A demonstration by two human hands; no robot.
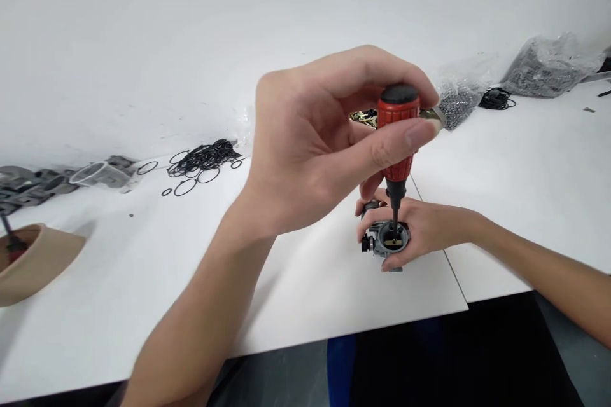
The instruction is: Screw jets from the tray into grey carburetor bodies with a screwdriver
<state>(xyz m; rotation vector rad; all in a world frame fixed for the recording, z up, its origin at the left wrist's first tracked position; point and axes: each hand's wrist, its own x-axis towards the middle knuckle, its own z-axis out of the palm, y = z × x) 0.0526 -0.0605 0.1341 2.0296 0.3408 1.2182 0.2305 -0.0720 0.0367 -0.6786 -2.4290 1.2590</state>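
My left hand (pixel 315 140) is raised over the table, its fingers and thumb closed round the red handle of a screwdriver (pixel 398 133) with a black cap. The shaft points straight down into the round bore of a small grey metal carburetor body (pixel 389 238). My right hand (pixel 424 229) reaches in from the right and wraps round that part, holding it on the white table (pixel 143 280). A brass piece shows inside the bore at the screwdriver tip.
A heap of black rubber O-rings (pixel 203 162) lies at the back left beside grey metal castings (pixel 57 178). A tan bowl (pixel 33 261) stands at the left edge. Clear bags of small metal parts (pixel 544 70) and black rings (pixel 496 98) lie at the back right. The table's front edge runs close below my hands.
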